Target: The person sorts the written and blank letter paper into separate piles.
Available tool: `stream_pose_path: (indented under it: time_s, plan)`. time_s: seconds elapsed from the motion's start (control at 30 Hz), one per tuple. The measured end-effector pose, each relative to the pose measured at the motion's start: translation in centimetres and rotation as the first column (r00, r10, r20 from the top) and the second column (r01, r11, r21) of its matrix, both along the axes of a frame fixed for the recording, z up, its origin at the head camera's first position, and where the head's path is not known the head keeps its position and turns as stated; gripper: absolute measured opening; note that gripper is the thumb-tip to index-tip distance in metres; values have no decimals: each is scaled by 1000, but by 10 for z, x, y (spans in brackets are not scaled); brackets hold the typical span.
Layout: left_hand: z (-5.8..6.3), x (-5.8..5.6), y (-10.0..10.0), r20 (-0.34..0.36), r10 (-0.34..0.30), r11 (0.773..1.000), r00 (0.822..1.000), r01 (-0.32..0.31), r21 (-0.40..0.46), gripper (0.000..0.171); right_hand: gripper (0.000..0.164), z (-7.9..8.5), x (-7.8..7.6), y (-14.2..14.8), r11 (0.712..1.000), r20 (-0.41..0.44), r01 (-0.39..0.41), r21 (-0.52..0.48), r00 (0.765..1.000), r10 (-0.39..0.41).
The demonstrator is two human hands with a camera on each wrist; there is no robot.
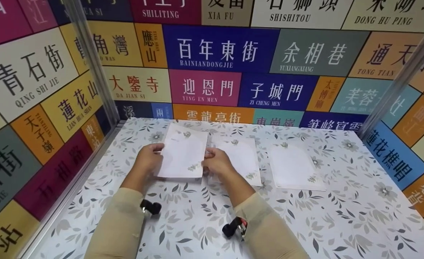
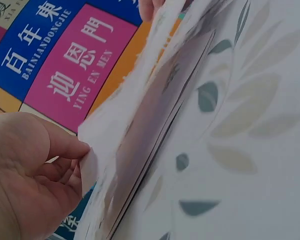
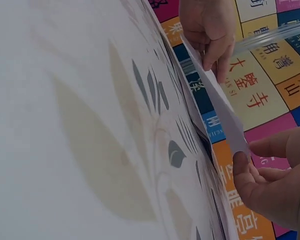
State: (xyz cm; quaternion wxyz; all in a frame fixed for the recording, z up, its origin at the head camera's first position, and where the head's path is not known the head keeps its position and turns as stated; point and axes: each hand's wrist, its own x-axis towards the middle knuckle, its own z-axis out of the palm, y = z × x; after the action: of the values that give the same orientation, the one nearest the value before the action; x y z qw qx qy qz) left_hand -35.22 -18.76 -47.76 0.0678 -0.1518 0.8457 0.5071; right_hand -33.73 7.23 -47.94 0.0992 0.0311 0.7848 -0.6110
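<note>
Left hand [image 1: 150,159] and right hand [image 1: 218,160] pinch the decorated sheet [image 1: 183,154], fingers closed, at its 9 and 3 o'clock edges — plain middle sheet [image 1: 242,158] toward 3 o'clock. Apparent step: positioning; next move calls for level, even lowering.

Blue wall panel [image 1: 220,49] — "BAINIANDONGJIE"; pink panel [image 1: 205,88] — "YING EN MEN".
</note>
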Motion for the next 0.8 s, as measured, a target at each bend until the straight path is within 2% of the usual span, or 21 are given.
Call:
stream_pose_path:
  time_s: [0.13, 0.27, 0.37, 0.63, 0.8]
  plan:
    - [-2, 0, -4, 24, -1, 1000, 1000, 1, 7, 58, 73, -2, 3, -2, 998, -5, -69, -1, 998, 69]
    - [-4, 2, -6, 24, -21, 1000, 999, 22, -14, 60, 73, -4, 5, -1, 991, 27, -133, 1, 991, 132]
    - [-3, 3, -7, 7, -33, 998, 999, 33, -54, 60, 72, -4, 6, -1, 984, 62, -176, 1, 983, 175]
    - [-1, 8, -2, 75, -32, 978, 997, 46, -202, 54, 72, -4, 6, 2, 962, 115, -268, 55, 959, 261]
    - [-1, 10, 1, 83, -16, 970, 996, 36, -239, 55, 73, -4, 7, 3, 954, 114, -297, 35, 950, 292]
